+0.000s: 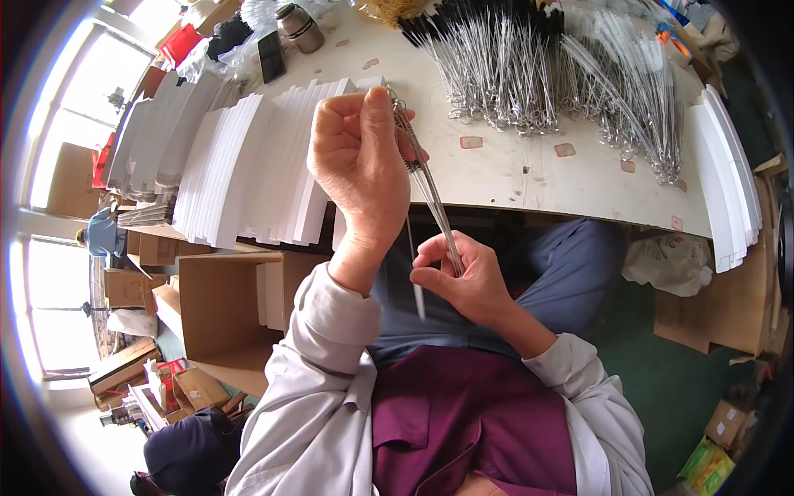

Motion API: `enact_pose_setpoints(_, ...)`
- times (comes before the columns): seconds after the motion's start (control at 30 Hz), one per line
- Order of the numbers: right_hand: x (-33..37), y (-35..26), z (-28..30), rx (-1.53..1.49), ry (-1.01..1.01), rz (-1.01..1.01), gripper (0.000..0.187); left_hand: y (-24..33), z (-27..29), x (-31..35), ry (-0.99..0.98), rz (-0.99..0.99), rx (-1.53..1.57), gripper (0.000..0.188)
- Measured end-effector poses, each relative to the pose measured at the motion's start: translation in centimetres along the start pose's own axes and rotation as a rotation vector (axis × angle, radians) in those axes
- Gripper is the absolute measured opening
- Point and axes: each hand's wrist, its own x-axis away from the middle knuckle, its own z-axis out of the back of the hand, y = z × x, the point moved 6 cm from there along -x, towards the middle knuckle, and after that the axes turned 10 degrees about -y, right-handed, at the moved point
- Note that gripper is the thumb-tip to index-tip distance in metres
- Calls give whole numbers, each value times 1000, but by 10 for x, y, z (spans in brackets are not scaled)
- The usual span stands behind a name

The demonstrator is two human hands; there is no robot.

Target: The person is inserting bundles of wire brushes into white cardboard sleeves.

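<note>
My left hand [360, 161] is raised at the table's front edge, with its fingers curled around the looped upper ends of several thin wire-handled brushes [433, 198]. Lower down, over my lap, my right hand [470, 277] is closed on the lower part of that bundle. One thin brush [416, 277] hangs apart from the others, slanting down past my right thumb, its pale lower end slightly blurred. Part of the left fingers is hidden behind the palm and the wires.
Black-bristled wire brushes [504, 78] and pale-tipped ones [633, 99] lie heaped on the white table [430, 140]. Rows of folded white card boxes [240, 165] stand at left, more [728, 178] at right. An open carton [223, 310] sits below; a phone [270, 58] and flask [299, 29] lie farther back.
</note>
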Motion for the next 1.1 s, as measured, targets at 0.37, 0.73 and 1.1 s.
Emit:
enact_pose_setpoints(0.37, 5, -4, 14, 14, 35, 20, 34, 7, 9, -2, -92, -20, -69, 13)
enact_pose_setpoints(0.73, 32, -16, 51, 312, 87, 69, 36, 20, 27, 4, -453, -412, -867, 8)
enact_pose_setpoints(1.1, 43, -16, 82, 494, 209, 12, 28, -9, 47, 41, -494, -245, -1019, 22)
